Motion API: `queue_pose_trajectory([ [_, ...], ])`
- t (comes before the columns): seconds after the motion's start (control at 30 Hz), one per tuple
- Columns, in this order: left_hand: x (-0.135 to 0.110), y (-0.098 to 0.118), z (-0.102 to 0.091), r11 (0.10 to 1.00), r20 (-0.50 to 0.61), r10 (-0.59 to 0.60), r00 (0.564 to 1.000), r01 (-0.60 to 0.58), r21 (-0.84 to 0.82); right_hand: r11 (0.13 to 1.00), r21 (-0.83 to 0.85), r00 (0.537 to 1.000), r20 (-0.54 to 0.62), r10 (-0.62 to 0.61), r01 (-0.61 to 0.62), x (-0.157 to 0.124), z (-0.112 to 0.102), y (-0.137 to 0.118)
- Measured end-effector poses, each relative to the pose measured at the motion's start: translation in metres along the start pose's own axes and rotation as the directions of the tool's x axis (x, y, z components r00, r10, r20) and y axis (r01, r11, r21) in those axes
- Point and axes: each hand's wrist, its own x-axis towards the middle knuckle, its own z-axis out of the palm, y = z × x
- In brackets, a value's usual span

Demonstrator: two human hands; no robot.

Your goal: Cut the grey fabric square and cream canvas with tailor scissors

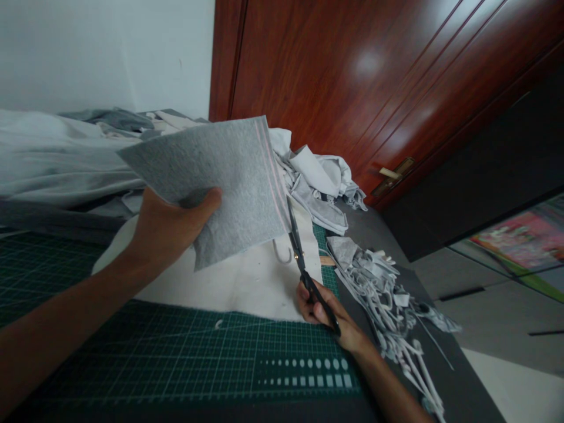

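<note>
My left hand (pixel 170 226) grips a piece of grey fabric (pixel 220 176), thumb on top and the other fingers hidden beneath. Pale pink lines run down the fabric's right edge. In my right hand (pixel 326 308) is a pair of black-handled scissors (pixel 296 247), pointing up and away from me. Their blades lie along the fabric's right edge, near its lower corner; whether they are cutting into it I cannot tell. A thin curled strip (pixel 282 254) hangs below that corner. Under both hands a cream cloth (pixel 233 288) is spread out.
A green cutting mat (pixel 176 346) with a printed grid covers the dark table. Cut scraps and strips (pixel 383 288) are heaped on the right. Folded pale and grey cloth (pixel 321 176) lies at the back, with more fabric (pixel 66 158) on the left. Behind stands a reddish-brown door (pixel 335 82).
</note>
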Motion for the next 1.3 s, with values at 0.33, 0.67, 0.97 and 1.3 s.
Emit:
queue_pose_trajectory([
  [0.33,0.0,0.0,0.0,1.0,0.016,0.026,1.0,-0.026,-0.005,0.999,0.037,1.0,0.0,-0.023,0.023,0.0,0.0,0.005],
  [0.67,-0.003,0.001,0.0,1.0,0.009,-0.008,1.0,0.008,-0.009,1.0,-0.007,1.0,-0.012,0.013,-0.013,-0.001,0.001,-0.005],
  [0.97,-0.005,0.001,0.001,0.999,0.031,0.05,0.998,-0.049,-0.019,0.999,0.027,0.999,0.016,0.046,-0.046,-0.003,0.0,-0.007],
  [1.3,-0.006,0.002,0.002,0.998,0.066,0.056,0.996,-0.053,-0.045,0.999,0.026,0.998,0.056,0.029,-0.031,-0.003,0.003,-0.02],
])
